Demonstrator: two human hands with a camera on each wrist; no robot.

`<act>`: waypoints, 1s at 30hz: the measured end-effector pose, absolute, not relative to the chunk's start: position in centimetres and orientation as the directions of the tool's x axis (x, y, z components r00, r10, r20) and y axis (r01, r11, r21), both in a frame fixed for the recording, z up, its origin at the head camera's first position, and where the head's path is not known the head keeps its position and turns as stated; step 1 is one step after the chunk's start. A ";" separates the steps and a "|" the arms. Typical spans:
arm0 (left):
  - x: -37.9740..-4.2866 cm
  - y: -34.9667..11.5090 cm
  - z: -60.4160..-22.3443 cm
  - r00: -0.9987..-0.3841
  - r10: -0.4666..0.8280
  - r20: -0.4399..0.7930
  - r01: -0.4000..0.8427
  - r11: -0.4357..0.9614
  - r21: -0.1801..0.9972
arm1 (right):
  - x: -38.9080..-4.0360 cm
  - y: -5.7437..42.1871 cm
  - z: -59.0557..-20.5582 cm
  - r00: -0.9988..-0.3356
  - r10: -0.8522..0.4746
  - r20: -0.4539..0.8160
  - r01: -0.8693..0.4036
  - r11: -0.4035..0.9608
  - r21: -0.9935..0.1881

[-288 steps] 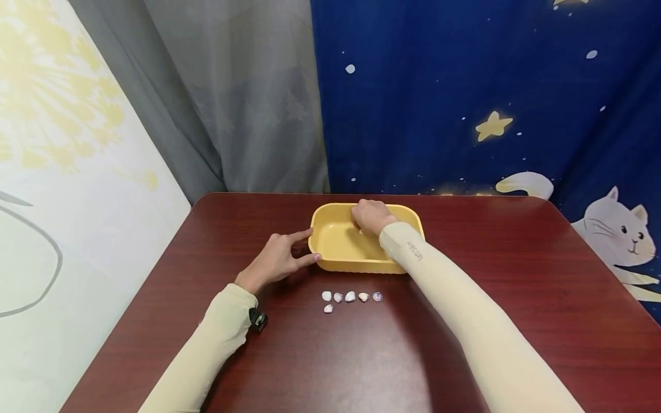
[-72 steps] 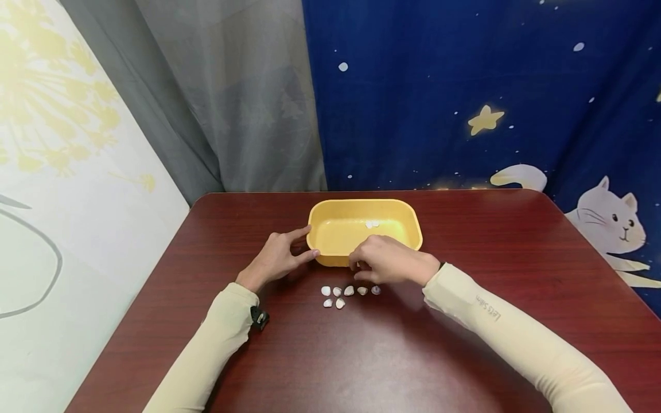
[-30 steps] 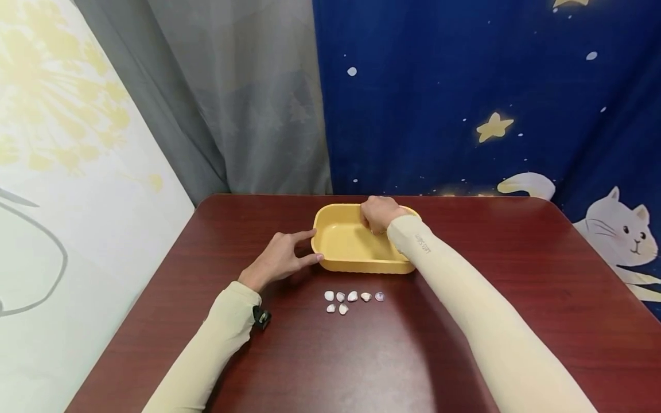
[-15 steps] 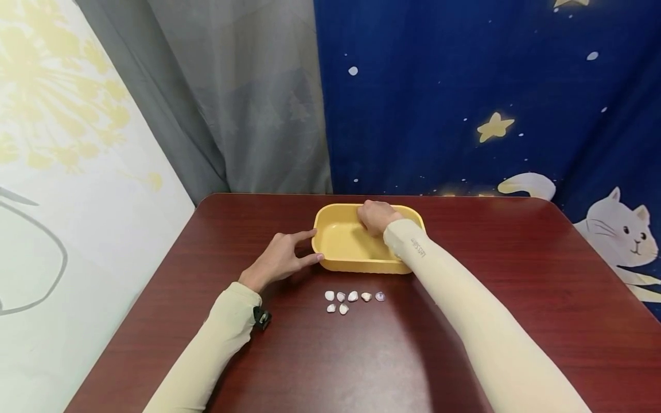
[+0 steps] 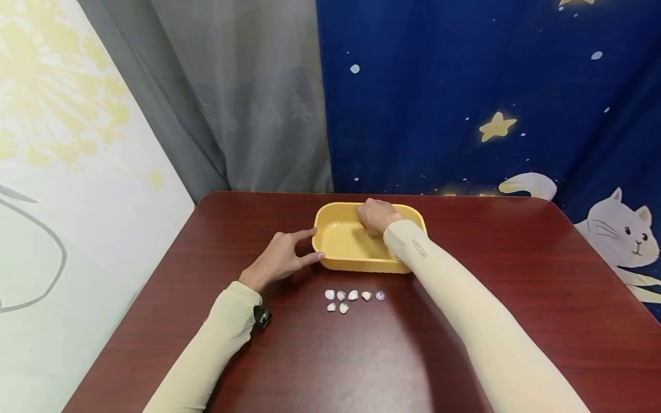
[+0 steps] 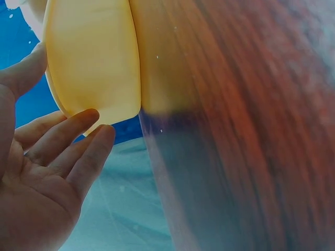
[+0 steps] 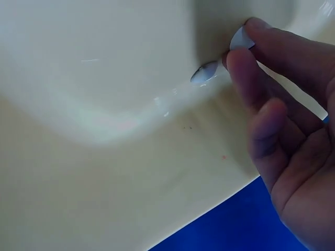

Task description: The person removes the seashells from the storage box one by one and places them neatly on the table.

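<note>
Thumb and forefinger of my right hand (image 5: pixel 378 217) pinch a small white seashell (image 7: pixel 241 40) inside the yellow basin (image 5: pixel 356 265). Just beside those fingertips, a second shell (image 7: pixel 204 72) lies on the basin's floor in the right wrist view. My left hand (image 5: pixel 279 257) touches the basin's left end with spread, nearly straight fingers (image 6: pixel 91 157). In front of the basin, several shells form a row, among them a white one (image 5: pixel 330 295) at its left and a purplish one (image 5: pixel 380 296) at its right. Below the row's left part lie two more shells, including this one (image 5: pixel 343 308).
All this stands on a dark red wooden table (image 5: pixel 496 275) with rounded far corners. Behind it hang a grey curtain (image 5: pixel 258 103) and a blue curtain (image 5: pixel 413 103) with stars and a cat. A white patterned wall (image 5: pixel 77 218) borders the left side.
A second shell has joined the lower row since the oldest frame. My right hand has gone from the shell rows back into the basin. My left hand stays at the basin's end.
</note>
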State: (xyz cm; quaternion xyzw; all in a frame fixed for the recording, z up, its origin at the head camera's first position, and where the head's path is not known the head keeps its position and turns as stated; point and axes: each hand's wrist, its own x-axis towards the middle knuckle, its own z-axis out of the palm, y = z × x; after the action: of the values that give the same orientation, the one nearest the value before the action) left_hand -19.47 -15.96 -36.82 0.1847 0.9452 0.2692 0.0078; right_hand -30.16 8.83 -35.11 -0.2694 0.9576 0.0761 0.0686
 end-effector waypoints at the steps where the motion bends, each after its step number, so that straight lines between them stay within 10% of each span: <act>1: -19.5 -15.9 -36.7 -0.932 0.351 0.083 0.342 0.787 0.514 | -30.2 8.8 -35.1 -0.845 -0.506 -0.174 -0.527 0.843 0.107; 30: -19.3 -15.9 -36.8 -0.927 0.355 0.118 0.365 0.789 0.495 | -30.2 9.1 -33.2 -0.866 -0.434 -0.249 -0.456 0.889 0.035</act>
State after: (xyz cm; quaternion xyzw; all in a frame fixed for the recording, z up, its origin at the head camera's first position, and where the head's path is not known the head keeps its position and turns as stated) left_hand -19.29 -15.87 -36.80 0.1902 0.9457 0.2635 -0.0092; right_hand -30.18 9.08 -33.24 -0.2308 0.9647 0.0466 0.1179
